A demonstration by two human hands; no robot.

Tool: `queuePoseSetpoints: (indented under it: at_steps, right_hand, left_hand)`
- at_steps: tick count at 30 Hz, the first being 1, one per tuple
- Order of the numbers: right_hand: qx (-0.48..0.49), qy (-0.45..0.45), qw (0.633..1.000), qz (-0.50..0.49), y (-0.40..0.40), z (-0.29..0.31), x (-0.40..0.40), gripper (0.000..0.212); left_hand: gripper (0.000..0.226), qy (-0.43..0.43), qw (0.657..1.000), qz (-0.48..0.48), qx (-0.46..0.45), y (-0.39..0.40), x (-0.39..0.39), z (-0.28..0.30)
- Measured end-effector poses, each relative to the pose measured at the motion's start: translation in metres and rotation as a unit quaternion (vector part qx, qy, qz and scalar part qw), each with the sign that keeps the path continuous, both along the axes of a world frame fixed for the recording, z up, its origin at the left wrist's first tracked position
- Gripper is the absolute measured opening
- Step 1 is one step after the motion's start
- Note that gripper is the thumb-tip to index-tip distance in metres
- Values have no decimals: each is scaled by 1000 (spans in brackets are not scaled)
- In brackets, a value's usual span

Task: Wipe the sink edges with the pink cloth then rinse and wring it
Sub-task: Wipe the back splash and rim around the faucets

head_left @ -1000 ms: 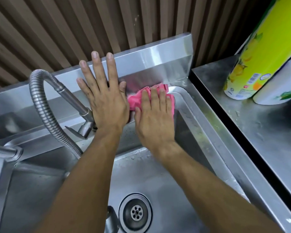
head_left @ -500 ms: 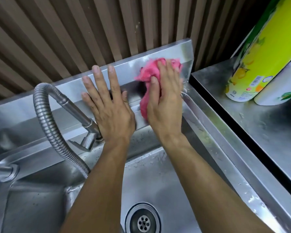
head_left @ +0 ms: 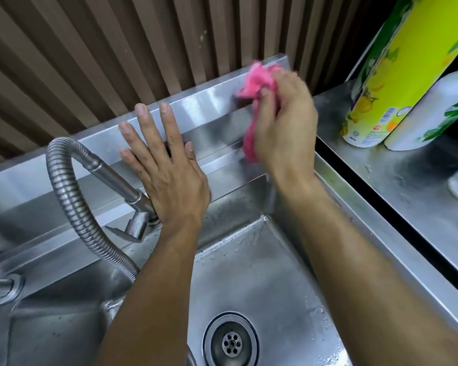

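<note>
Head view – looks steeply down, close over sink point(head_left: 249, 273)

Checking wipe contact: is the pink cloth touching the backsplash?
Touching. Head view: the pink cloth, bunched in the right hand, presses against the backsplash.

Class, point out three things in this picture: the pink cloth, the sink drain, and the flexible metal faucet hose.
pink cloth point(head_left: 257, 80): head view, bunched upper part
sink drain point(head_left: 232, 344): head view, perforated centre
flexible metal faucet hose point(head_left: 72, 204): head view, ribbed curve
</note>
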State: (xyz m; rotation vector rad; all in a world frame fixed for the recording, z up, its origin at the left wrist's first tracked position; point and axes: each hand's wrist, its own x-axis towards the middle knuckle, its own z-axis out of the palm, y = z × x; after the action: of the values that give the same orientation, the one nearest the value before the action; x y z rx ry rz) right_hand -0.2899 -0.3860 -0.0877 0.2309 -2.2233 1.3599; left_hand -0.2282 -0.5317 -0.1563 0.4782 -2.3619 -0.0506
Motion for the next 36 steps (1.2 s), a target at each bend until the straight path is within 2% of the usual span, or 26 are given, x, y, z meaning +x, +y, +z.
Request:
queuePoseSetpoints:
  at_steps: [2, 4, 5, 11, 17, 20, 27, 30, 32, 34, 36]
  right_hand:
    - [163, -35, 984, 61, -11, -12, 24, 41]
    - [304, -119, 942, 75, -20, -35, 46, 62]
    - [344, -136, 926, 73, -20, -46, 55, 66]
    - [383, -93, 911, 123, -25, -67, 66, 54]
    - [457, -233, 858, 1, -25, -54, 38, 67]
    - [474, -246, 845, -6, -25, -48, 25, 72]
    - [420, -277, 862, -58, -22, -40, 7, 74]
    - [377, -238, 894, -48, -17, -46, 13, 65]
    - [301, -207, 930, -40, -9, -50, 15, 53]
    - [157, -176, 971, -48, -5, -52, 15, 42]
    - [0, -133, 990, -50, -10, -50, 16, 42]
  left_hand:
    - [62, 2, 1000, -4, 6, -1, -1, 0]
    - [62, 4, 1000, -4, 12, 0, -1, 0]
    - [63, 5, 1000, -3, 13, 0, -1, -1]
    - [62, 12, 1000, -6, 5, -2, -3, -3]
    - [67, 7, 1000, -15, 14, -1, -1, -1]
    - [67, 7, 1000, -19, 18, -1, -1, -2]
    - [65, 13, 999, -23, 18, 0, -1, -2]
    - [64, 12, 999, -24, 19, 0, 0, -2]
    - [64, 9, 999, -23, 21, 1, 1, -1]
    - [64, 4, 999, -21, 25, 1, 1, -1]
    - [64, 1, 999, -21, 28, 1, 1, -1]
